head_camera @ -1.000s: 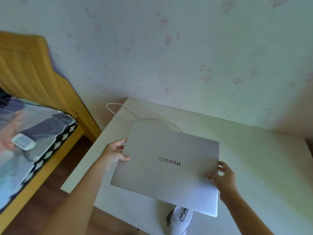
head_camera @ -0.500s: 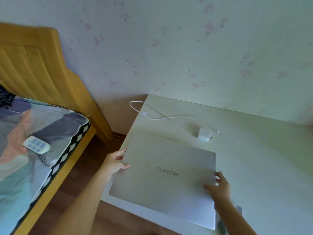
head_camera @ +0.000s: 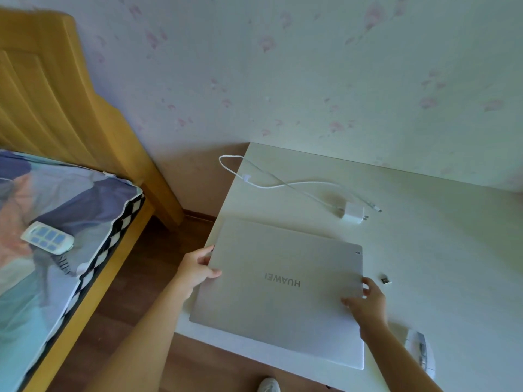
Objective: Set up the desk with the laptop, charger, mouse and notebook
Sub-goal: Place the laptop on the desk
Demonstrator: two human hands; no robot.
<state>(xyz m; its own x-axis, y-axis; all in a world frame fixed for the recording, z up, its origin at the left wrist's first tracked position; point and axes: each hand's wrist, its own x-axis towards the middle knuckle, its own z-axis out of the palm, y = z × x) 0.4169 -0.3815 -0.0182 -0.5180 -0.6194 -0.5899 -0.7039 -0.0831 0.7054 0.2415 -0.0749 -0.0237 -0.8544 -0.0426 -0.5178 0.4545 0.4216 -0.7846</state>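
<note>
On the white desk (head_camera: 452, 250), left hand (head_camera: 195, 268) and right hand (head_camera: 368, 302) grip the closed laptop (head_camera: 280, 290) marked HUAWEI

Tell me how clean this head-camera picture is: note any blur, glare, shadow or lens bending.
Head view: wide-angle bending curves the headboard and desk edges; soft daylight washes out the near corner of the laptop; the charger casts a faint shadow; the mouse at the lower edge is smeared; the left hand and right hand look slightly soft.
</note>
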